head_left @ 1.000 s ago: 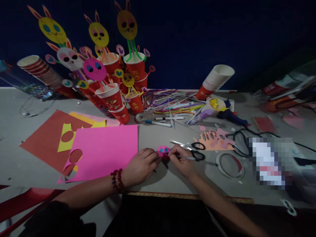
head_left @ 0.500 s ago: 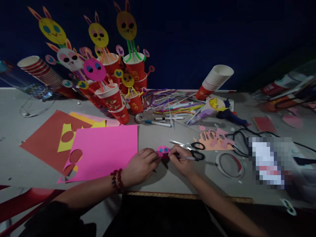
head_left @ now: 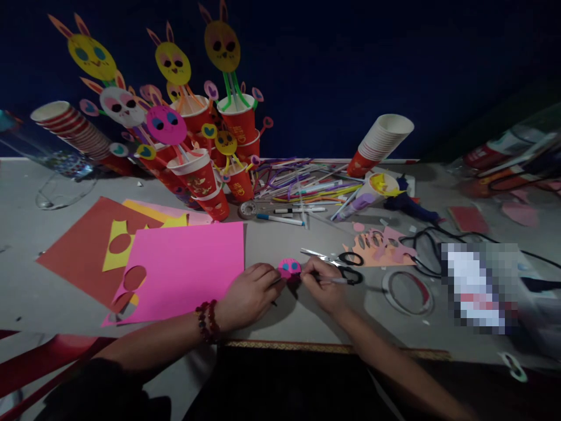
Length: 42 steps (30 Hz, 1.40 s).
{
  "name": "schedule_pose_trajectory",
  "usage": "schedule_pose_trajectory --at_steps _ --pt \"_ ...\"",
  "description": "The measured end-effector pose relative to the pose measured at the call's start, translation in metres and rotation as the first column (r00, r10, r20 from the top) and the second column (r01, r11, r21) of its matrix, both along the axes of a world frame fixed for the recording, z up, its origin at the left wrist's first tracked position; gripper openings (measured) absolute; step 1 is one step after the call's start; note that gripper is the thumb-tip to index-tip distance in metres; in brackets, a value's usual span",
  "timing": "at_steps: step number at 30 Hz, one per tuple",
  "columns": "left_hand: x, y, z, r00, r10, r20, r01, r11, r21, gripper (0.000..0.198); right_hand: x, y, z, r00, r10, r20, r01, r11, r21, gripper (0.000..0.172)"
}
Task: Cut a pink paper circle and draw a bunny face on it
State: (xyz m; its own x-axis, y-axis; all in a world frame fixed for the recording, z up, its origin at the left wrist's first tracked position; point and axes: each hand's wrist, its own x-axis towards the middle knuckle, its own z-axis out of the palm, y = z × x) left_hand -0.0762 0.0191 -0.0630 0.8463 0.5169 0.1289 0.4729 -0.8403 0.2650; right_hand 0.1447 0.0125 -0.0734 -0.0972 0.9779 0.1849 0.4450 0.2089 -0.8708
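Observation:
Near the table's front edge lies a small pink paper face (head_left: 289, 266) with two blue eye spots. My left hand (head_left: 252, 292) has its fingers closed at the left side of the face, pressing on its edge, and a thin dark item sticks out below them. My right hand (head_left: 324, 286) is closed round a pen (head_left: 335, 280), its tip side at the face's right edge. Scissors (head_left: 337, 261) lie just behind my right hand. A large pink sheet (head_left: 193, 263) with a round hole spreads beside my left hand.
Red cups (head_left: 199, 175) with paper rabbit faces stand at the back left. Straws (head_left: 302, 181) and markers (head_left: 280, 220) lie mid-table. Paper scraps (head_left: 377, 251), a tape roll (head_left: 407, 293), a blue glue gun (head_left: 412, 207) and stacked cups (head_left: 381, 140) are on the right.
The pen in my right hand has shifted very slightly at the pink face. My left hand has stayed in place, and the whole view has moved a little.

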Motion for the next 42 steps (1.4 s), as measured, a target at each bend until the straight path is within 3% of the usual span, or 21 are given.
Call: schedule_pose_trajectory --at_steps 33,42 --pt "-0.0001 -0.0006 0.0019 1.0 -0.003 -0.021 0.002 1.0 -0.026 0.04 -0.0007 -0.0001 -0.0036 0.998 -0.04 -0.045 0.04 0.999 0.005 0.02" --pt "0.0003 -0.0009 -0.0017 1.0 0.006 0.007 -0.006 0.999 -0.031 0.039 0.0003 -0.001 -0.004 0.989 -0.068 -0.132 0.065 0.998 -0.02 0.019"
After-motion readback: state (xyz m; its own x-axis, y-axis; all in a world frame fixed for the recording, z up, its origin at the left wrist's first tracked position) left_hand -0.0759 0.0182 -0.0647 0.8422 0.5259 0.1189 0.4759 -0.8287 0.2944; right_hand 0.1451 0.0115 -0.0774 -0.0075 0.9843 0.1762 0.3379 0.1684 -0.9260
